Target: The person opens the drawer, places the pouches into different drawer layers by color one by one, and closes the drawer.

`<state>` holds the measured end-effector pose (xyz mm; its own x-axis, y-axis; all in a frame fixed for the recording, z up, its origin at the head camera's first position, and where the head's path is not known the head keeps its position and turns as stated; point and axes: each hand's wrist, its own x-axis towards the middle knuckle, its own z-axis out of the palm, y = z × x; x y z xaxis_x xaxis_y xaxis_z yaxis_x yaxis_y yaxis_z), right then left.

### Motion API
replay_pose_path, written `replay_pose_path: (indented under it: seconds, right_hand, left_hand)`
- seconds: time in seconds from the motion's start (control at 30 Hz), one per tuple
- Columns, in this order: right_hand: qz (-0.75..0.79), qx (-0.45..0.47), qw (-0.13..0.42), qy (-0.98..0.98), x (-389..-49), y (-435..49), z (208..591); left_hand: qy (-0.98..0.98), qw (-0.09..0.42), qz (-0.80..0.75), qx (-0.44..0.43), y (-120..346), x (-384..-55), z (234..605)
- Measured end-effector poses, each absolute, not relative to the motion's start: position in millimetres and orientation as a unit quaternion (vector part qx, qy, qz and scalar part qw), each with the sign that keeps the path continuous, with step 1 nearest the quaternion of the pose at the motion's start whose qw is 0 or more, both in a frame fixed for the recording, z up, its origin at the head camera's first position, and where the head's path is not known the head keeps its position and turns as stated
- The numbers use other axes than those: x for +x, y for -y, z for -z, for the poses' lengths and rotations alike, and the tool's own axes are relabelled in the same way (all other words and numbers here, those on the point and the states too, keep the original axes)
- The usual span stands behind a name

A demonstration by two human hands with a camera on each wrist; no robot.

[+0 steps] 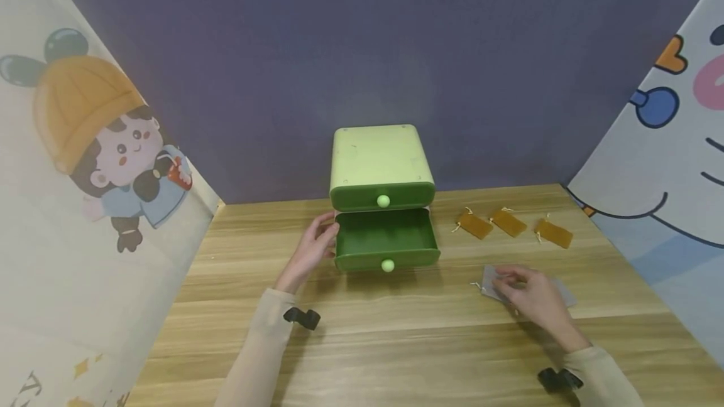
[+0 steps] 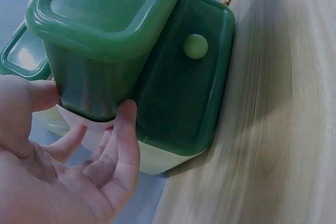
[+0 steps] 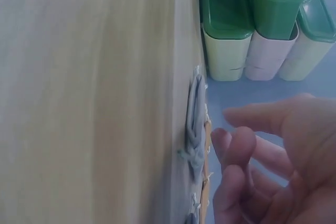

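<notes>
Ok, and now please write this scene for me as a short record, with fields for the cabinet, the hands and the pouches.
cabinet: three-tier drawer unit on the wooden table
top drawer: closed
middle drawer: pulled out
bottom drawer: closed
left hand: fingers touching the side of the middle tier
right hand: above the grey pouch material, fingers bent, holding nothing visible
orange pouches: three, lying right of the unit
grey pouch count: unclear, partly hidden by the hand

The table (image 1: 362, 344) bears a cabinet (image 1: 376, 159), orange pouches (image 1: 509, 223), perhaps two gray pouches (image 1: 489, 289).
</notes>
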<state>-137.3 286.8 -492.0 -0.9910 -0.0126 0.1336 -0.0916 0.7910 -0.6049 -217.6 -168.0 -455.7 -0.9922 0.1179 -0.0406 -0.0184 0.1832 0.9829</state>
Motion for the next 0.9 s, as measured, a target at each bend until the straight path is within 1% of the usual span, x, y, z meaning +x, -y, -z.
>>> replay_pose_path:
  seconds: [0.13,0.33,0.47,0.9]
  right_hand:
    - [-0.306,0.031,0.046,0.950,-136.7,-290.2,492.6]
    - [-0.298,0.022,-0.008,0.954,-137.8,-294.2,495.1]
    - [-0.306,0.010,-0.033,0.951,-139.1,-295.3,496.6]
    - [-0.309,0.005,-0.064,0.949,-144.0,-295.0,494.5]
  left_hand:
    - [-0.765,0.056,-0.640,0.033,167.9,-217.4,455.2]
    - [-0.764,0.056,-0.642,0.035,168.4,-217.4,455.4]
    - [-0.762,0.055,-0.644,0.035,168.2,-217.2,455.3]
    - [-0.769,0.054,-0.636,0.032,166.9,-215.3,453.2]
